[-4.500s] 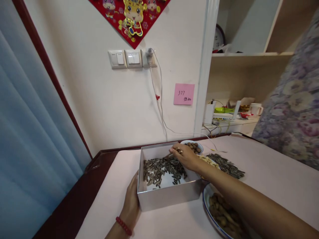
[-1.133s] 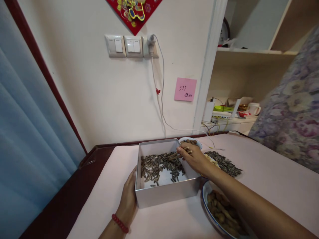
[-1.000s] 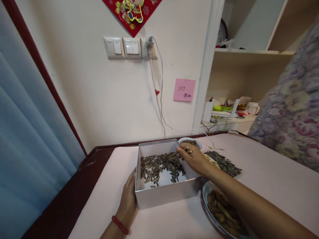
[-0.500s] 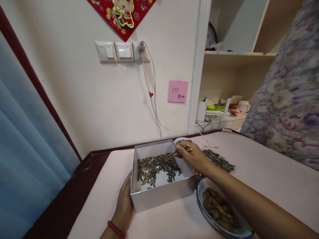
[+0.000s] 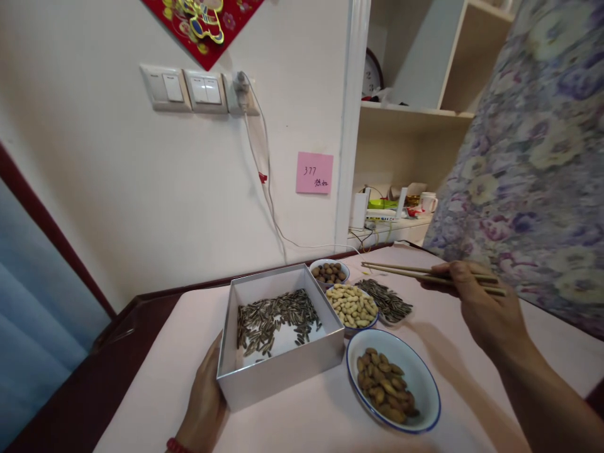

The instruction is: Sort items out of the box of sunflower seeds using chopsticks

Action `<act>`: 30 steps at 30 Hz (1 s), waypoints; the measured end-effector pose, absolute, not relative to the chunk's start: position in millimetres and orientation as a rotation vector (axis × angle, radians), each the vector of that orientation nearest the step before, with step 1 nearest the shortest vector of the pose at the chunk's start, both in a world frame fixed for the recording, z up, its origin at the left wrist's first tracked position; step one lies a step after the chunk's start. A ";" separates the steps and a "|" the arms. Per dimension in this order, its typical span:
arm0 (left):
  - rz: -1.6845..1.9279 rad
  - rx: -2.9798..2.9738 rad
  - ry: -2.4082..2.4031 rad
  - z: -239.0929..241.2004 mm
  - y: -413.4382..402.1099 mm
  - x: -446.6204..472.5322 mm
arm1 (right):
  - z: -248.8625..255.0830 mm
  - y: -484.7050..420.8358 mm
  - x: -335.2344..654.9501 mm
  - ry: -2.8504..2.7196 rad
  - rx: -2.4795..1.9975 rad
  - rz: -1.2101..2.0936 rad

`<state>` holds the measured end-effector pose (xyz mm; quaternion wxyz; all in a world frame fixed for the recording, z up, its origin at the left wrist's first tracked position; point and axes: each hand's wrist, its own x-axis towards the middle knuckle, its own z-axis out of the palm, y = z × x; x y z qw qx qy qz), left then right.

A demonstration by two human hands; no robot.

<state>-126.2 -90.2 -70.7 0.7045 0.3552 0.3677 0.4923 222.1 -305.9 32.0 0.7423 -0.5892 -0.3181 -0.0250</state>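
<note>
My right hand (image 5: 491, 308) is closed around a pair of chopsticks (image 5: 401, 270). Their tips point left, above the sunflower seeds (image 5: 385, 301) at the back right, with nothing visible between them. My left hand (image 5: 204, 390) holds the left side of a silver-white open box (image 5: 283, 379); some of its fingers are hidden by the box. Sunflower seeds (image 5: 283, 311) are scattered over the box's floor, leaving patches of white. Right of the box stand a bowl of peanuts (image 5: 352, 305) and a blue-rimmed bowl (image 5: 419, 371) with brown almond-like nuts (image 5: 384, 387).
Behind the peanuts is a bowl of round brown nuts (image 5: 329, 272). A white cable (image 5: 302, 244) runs from the wall socket down to the table (image 5: 155, 377). A floral curtain (image 5: 514, 170) hangs at the right, and a shelf (image 5: 401, 126) stands at the back.
My right hand has drawn the chopsticks up out of the box and far to the right, uncovering the bowls. My left hand stays at the box. The camera view has turned rightward.
</note>
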 end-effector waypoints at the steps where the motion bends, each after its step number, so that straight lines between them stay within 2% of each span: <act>1: 1.089 0.790 0.819 -71.8 -89.3 -126.6 | 28.3 -308.1 225.5 -0.678 -1.322 -0.054; 11: 1.108 0.798 0.819 -62.9 -95.7 -124.2 | 46.9 -286.8 191.3 -0.836 -1.326 0.061; 24: 1.101 0.865 0.708 -65.5 -98.1 -123.3 | 54.4 -195.5 68.5 -1.698 -1.256 0.803; 30: 1.107 0.898 0.653 -70.1 -95.8 -122.6 | 39.9 -149.7 59.5 -1.704 -1.257 0.846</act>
